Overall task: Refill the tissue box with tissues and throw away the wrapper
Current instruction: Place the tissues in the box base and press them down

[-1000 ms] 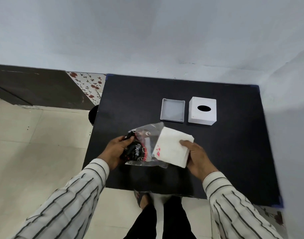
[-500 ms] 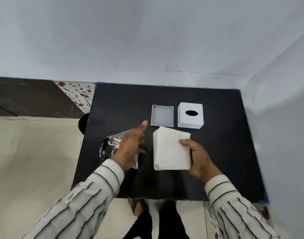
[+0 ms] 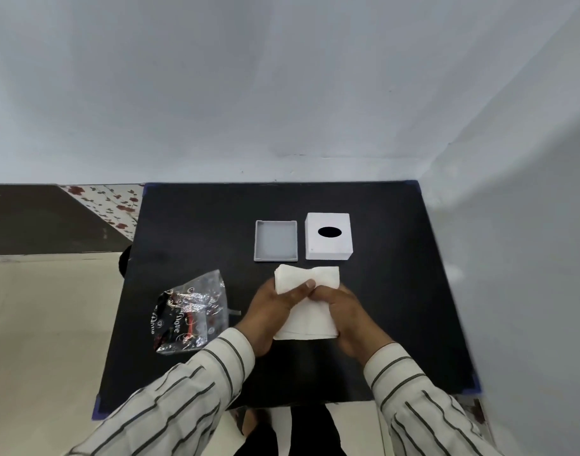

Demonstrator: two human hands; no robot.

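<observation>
**White tissues gripped in both hands over the black tabletop**

White tissues, a folded stack, are sitting toward the middle of the near half of the black tabletop, pinched at the waist so the far end is fanning out. The left hand is closing around the stack's left side, thumb lying across the top; the right hand is curling over its right side, fingers wrapped on the paper. Just beyond the stack, the white tissue box with its dark oval slot is standing beside an open grey lid, the two close but apart. The crinkled wrapper is lying near the left edge, untouched. Striped sleeves are reaching in over the near edge. Pale walls are meeting at the table's far right corner; cream floor tiles are showing to the left.
</observation>
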